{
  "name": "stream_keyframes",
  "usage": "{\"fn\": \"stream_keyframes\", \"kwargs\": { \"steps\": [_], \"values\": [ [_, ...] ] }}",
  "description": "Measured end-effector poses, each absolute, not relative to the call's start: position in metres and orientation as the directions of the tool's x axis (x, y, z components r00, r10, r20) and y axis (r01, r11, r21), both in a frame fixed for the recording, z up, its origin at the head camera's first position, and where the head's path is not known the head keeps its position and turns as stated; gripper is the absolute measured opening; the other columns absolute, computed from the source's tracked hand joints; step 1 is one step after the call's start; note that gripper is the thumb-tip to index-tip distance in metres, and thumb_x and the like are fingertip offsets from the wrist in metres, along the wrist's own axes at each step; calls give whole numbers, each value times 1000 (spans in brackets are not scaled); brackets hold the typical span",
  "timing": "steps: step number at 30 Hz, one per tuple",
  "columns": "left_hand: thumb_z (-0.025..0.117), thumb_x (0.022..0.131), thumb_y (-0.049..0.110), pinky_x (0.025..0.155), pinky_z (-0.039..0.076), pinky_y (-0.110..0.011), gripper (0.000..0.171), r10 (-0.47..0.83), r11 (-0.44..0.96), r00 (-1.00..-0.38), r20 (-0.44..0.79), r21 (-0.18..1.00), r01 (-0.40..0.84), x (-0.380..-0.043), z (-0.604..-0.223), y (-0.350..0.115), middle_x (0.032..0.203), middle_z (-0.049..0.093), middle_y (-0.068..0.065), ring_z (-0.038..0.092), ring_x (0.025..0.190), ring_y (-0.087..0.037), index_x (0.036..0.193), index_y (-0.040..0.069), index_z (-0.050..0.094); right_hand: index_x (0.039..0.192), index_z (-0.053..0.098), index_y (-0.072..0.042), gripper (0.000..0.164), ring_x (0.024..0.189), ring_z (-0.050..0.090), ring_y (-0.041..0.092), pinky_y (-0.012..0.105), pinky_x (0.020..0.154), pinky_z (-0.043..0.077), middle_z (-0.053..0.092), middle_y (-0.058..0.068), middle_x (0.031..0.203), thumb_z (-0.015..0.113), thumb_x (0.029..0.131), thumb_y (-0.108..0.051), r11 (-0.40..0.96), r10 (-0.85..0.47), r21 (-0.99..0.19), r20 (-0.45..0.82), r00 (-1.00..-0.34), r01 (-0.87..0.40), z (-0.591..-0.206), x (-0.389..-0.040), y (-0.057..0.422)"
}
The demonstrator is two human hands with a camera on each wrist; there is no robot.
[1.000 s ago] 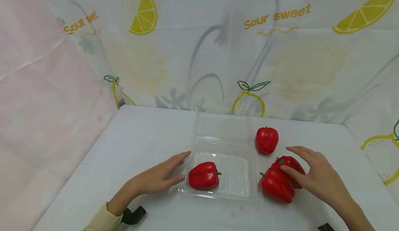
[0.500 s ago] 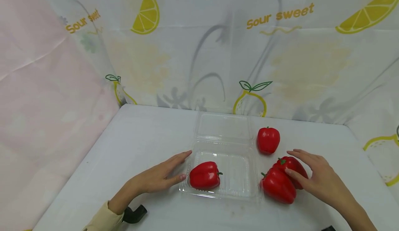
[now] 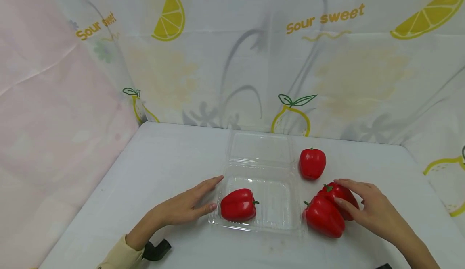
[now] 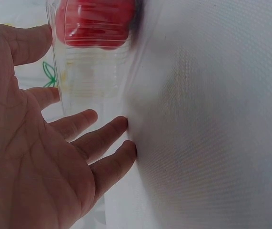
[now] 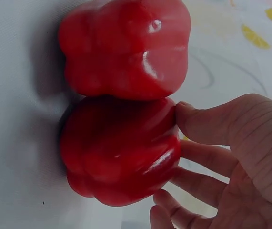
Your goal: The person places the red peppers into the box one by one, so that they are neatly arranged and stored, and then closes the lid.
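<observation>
My left hand lies with fingers extended, thumb and fingertips at the left rim of a clear plastic clamshell container, whose lid is laid back. Inside, at its left side, a red bell pepper rests on its side, stem to the right. My right hand grips the rear one of two touching red bell peppers, thumb on its near side and fingers over the far side. That gripped pepper still leans against its neighbour at the container's right.
Another red bell pepper stands upright behind the pair, beside the container. A dark curved piece lies by the left sleeve. A printed cloth backdrop rises behind the white table.
My right hand has lowered onto the rear pepper, its fingers and thumb coming in against it. The left hand, container and peppers stay where they were.
</observation>
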State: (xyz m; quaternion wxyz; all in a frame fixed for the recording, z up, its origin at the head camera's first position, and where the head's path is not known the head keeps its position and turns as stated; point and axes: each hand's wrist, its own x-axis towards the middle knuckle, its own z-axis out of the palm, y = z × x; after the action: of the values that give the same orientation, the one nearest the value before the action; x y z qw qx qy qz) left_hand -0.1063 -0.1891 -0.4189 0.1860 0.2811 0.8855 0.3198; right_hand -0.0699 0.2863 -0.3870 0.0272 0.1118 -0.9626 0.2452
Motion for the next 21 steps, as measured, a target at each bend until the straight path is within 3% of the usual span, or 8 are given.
{"fn": "stream_keyframes", "kwargs": {
  "steps": [3,12,21],
  "values": [
    [55,95,54,108,36,-54,74,616,639,-773,-148,668,381,-106,-419,-189,158,27,7,27,145,-21,157,39,17,127,63,-7,63,100,56,39,40,61,55,65,18,115,88,73,-26,856,-194,-470,94,-976,-216,-387,-70,288],
    [55,95,54,107,37,-54,74,612,643,-777,-150,667,377,-106,-418,-188,158,28,5,29,144,-21,157,36,19,126,62,-7,60,102,57,44,56,65,57,63,20,116,85,76,-32,867,-157,-467,78,-985,-175,-387,-70,294],
    [55,96,53,107,37,-54,74,613,642,-775,-151,667,378,-106,-419,-188,157,29,5,31,143,-22,158,34,19,124,62,-6,60,102,56,43,57,68,56,62,21,115,82,79,-41,881,-94,-460,64,-994,-113,-388,-68,298]
  ]
}}
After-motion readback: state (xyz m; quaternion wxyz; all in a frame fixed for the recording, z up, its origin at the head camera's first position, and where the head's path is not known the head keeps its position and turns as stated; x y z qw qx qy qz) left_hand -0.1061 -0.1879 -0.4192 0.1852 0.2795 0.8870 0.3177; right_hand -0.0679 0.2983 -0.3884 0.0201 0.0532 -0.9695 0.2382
